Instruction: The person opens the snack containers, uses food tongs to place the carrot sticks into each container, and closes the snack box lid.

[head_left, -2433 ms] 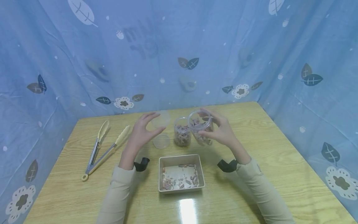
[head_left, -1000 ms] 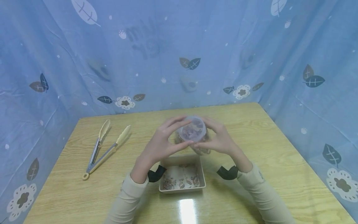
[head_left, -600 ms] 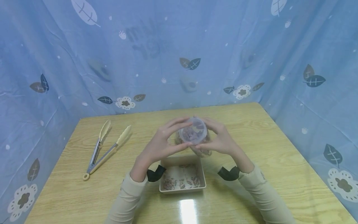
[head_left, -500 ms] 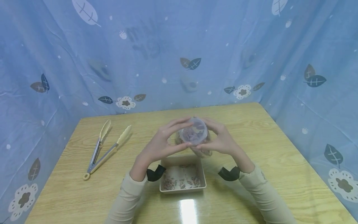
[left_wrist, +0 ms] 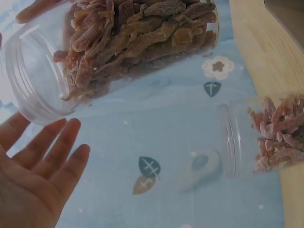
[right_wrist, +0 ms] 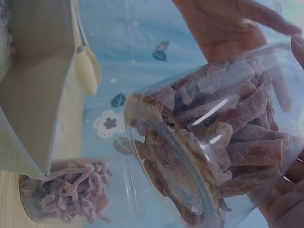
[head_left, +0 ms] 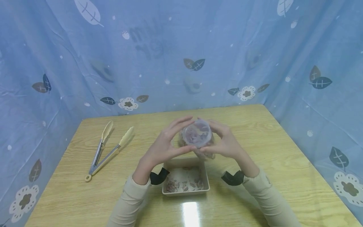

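Over the back of the tray, a clear plastic jar (right_wrist: 213,137) of brown dried strips, perhaps jerky or sweet potato, is held off the table, tilted. A translucent round lid (head_left: 197,133) covers its mouth. My left hand (head_left: 164,145) grips the lid's edge, thumb at the near side and fingers at the far side. Around the upper jar from the right, my right hand (head_left: 227,142) holds it with thumb and fingers. A second jar (left_wrist: 278,137) with similar strips, open at the top in the left wrist view, stands behind, mostly hidden in the head view.
A beige rectangular tray (head_left: 185,193) with small scraps inside lies nearest, below the hands. Tongs (head_left: 96,157) with cream tips lie spread at the left of the wooden table (head_left: 255,132). A blue patterned curtain (head_left: 158,78) hangs around the back and sides.
My left hand has brought the lid from the left onto the held jar's mouth, and both hands have come together. Since about a second ago they have barely moved.
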`<action>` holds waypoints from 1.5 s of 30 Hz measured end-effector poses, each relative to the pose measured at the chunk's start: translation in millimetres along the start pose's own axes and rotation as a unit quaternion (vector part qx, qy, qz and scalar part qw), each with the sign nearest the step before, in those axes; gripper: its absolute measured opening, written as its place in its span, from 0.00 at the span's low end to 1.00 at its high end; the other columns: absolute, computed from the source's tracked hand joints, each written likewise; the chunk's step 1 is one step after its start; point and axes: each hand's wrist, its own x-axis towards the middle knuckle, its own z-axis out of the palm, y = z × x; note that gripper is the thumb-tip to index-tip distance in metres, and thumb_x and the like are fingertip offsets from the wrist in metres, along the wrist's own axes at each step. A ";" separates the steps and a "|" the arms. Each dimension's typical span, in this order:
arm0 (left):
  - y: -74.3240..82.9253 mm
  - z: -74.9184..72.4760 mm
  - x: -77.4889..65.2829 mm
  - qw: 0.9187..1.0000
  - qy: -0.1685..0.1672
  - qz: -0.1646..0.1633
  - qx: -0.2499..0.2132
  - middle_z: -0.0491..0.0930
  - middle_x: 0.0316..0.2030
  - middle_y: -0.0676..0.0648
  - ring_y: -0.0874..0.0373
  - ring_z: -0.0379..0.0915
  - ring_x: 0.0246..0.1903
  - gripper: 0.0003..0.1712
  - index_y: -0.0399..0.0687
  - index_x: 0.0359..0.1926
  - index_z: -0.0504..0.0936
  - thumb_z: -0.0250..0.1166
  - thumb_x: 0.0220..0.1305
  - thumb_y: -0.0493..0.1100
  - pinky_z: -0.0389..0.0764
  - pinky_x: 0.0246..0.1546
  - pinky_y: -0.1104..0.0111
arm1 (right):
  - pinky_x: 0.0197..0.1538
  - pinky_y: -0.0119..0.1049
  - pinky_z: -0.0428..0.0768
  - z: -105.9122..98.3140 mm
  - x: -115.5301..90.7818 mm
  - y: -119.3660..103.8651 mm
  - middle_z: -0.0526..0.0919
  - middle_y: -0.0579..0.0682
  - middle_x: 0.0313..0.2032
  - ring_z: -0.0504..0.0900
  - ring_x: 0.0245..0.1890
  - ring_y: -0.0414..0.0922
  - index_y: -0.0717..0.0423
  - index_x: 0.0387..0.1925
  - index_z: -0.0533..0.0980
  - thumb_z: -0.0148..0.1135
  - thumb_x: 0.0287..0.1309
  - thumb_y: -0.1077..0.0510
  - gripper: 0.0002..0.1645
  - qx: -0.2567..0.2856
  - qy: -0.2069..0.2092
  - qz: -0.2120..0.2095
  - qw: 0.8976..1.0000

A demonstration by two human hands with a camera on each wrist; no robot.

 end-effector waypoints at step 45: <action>0.4 4.5 1.2 0.997 0.045 -0.067 -0.018 0.68 0.62 0.55 0.61 0.60 0.63 0.36 0.56 0.62 0.70 0.70 0.52 0.49 0.61 0.63 0.53 | 0.59 0.40 0.72 14.0 0.4 -7.3 0.76 0.58 0.54 0.74 0.55 0.45 0.62 0.65 0.62 0.77 0.29 0.65 0.56 -0.046 0.061 0.021 0.997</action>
